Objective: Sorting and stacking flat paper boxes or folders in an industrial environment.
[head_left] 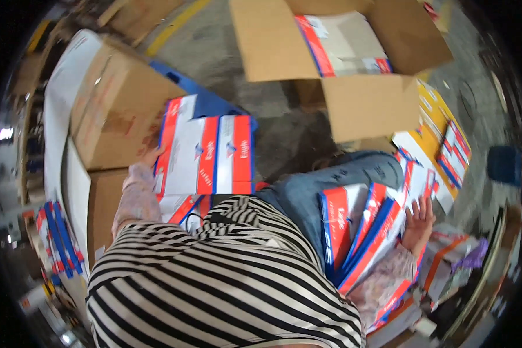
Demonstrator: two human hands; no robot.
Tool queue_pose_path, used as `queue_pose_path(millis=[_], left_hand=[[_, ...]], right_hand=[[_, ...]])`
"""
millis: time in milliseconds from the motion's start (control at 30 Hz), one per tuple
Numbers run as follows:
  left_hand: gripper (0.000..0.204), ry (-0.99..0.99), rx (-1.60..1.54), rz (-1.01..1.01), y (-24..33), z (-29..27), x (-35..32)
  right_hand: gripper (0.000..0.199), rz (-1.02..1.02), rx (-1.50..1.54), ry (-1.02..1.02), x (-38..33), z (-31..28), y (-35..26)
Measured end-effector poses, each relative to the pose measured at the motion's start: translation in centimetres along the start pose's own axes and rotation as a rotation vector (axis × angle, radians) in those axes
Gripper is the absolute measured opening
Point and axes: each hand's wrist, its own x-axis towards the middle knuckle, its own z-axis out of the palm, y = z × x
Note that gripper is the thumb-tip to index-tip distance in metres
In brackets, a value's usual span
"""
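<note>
Two hands (151, 156), three cardboard cartons (119, 107), many packets (206, 153).

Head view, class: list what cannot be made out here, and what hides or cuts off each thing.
1. Left hand: mostly hidden behind the red, white and blue packets; only fingertips show, grip unclear.
2. Right hand: palm side hidden against the stack of packets.
3. Open cardboard box: contents partly covered by its flaps.
4. Lap: blocked by the striped shirt.
5. Picture's rim: dark, bent, blurred.
</note>
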Motion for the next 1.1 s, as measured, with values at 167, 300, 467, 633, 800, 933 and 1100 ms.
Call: queue_pose_path(millis=[167,300,467,633,800,933,1100], left_hand=[[0.055,0.153,0.323,-0.031,-3.4,-8.8,5.2],[0.045,0.389,1.112,0.302,-0.6,-7.3,9.6],[0.020,-0.354,0.583,0.365,6.2,21.8,3.2],[0.053,-1.381,0.061,-0.364,3.7,40.9,-11.7],[0.042,-1.126,0.366,-0.397,0.1,49.4,-16.9],[0.035,-1.085,0.297,-0.186,-2.9,52.4,-16.0],[0.037,-0.875,0.371,0.250,-6.7,53.5,-16.6]], right_hand=[[0.058,0.005,-0.014,-0.051,0.2,3.0,-1.2],[0.053,-0.084,0.027,-0.146,-0.2,2.6,-0.7],[0.042,-0.167,-0.285,-0.004,-2.4,2.8,-1.6],[0.038,-0.292,-0.849,-0.122,-0.8,5.0,-0.1],[0.039,-0.218,-0.959,-0.148,-2.3,4.8,-0.1],[0.040,-0.304,-0.952,-0.102,-1.9,5.8,0.2],[0.039,-0.368,-0.859,-0.055,-2.6,5.3,-1.5]])
